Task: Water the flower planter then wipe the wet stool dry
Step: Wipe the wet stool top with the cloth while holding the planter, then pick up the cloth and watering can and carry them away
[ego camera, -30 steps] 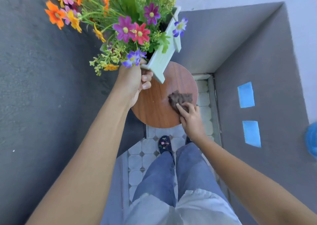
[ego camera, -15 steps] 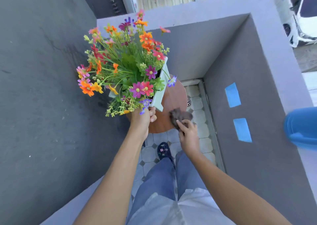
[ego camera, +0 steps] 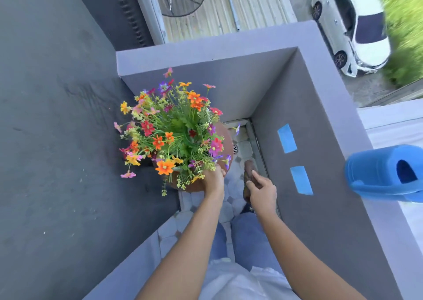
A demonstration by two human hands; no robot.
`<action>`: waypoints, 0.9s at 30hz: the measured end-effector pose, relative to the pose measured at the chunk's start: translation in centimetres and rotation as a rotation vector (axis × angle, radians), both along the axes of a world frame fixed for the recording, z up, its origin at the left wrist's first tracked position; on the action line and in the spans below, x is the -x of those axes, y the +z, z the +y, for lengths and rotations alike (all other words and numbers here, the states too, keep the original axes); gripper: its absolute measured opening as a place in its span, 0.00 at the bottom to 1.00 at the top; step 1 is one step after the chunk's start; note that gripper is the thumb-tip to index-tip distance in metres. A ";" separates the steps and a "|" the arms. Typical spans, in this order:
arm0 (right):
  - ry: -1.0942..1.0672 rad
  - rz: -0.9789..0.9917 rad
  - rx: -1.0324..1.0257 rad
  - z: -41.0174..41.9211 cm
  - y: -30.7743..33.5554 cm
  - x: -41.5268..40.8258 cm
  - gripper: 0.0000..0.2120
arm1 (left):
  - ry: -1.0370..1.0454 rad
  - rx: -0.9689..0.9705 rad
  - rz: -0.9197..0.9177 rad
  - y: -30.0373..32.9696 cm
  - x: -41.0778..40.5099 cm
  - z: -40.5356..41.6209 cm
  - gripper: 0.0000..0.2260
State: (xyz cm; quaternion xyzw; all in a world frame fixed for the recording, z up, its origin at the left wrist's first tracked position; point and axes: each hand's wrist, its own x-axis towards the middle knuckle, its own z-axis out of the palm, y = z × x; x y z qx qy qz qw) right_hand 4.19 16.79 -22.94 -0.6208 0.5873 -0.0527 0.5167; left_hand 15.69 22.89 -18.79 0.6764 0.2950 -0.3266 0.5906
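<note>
Your left hand [ego camera: 214, 181] sits at the near edge of the flower planter [ego camera: 174, 137], fingers tucked under the blooms. The grip itself is hidden by foliage, so I can't tell whether it is clamped or merely resting. A second ago you held the planter up and tilted above the stool; now it is back down, centre frame, covering nearly all of the stool [ego camera: 225, 139], of which only a brown rim shows at right and below.

Your right hand [ego camera: 263, 192] has come off the stool top. It pinches the brown cloth [ego camera: 248, 178] between thumb and curled fingers, over the tiled floor [ego camera: 233, 185] just right of the stool. Half a second back the cloth was pressed on the wood.

My reading: the wipe under the planter is done or nearly so, and you have set the pot back. (The rim that shows is too small to judge for damp.)

The blue watering can [ego camera: 384, 173] sits on the parapet ledge [ego camera: 357, 144] at right of frame, well apart from both hands. Two blue tape patches mark the inner wall [ego camera: 320, 139] below it.
</note>
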 end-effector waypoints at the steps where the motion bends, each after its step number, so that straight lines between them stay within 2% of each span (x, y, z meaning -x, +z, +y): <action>1: -0.014 -0.005 -0.012 0.1 0.3 0.5 0.17 | -0.006 -0.005 0.007 -0.3 0.2 -0.4 0.19; 3: -0.041 -0.030 -0.036 0.3 1.0 1.3 0.18 | 0.018 0.006 0.058 -1.0 0.5 -1.3 0.18; 6: -0.089 -0.062 -0.070 -0.1 2.0 2.2 0.18 | 0.039 -0.037 0.129 -2.4 1.4 -1.9 0.11; 10: -0.123 -0.123 -0.098 -1.8 4.3 3.4 0.18 | -0.004 -0.086 0.149 -2.8 2.2 -2.4 0.20; 14: -0.063 -0.182 -0.023 -4.2 8.0 4.8 0.18 | -0.206 -0.105 0.047 -0.5 3.6 -3.7 0.15; 16: -0.043 -0.219 0.040 -5.6 10.5 6.0 0.18 | -0.256 -0.074 -0.013 1.6 5.1 -5.8 0.08; 18: -0.047 -0.283 0.107 -6.9 13.9 7.6 0.18 | -0.331 -0.061 -0.080 4.7 6.6 -8.4 0.10; 20: -0.057 -0.361 0.198 -8.2 17.9 9.8 0.18 | -0.410 0.016 -0.196 8.6 7.8 -10.9 0.17; 23: -0.155 -0.525 0.274 -10.2 23.6 14.1 0.16 | -0.460 0.201 -0.365 13.7 10.2 -13.7 0.09; 25: -0.271 -0.624 0.293 -11.8 25.8 17.2 0.14 | -0.458 0.340 -0.374 16.6 12.7 -15.2 0.05; 27: -0.376 -0.672 0.335 -13.4 26.9 20.2 0.12 | -0.493 0.467 -0.278 19.0 16.2 -16.4 0.06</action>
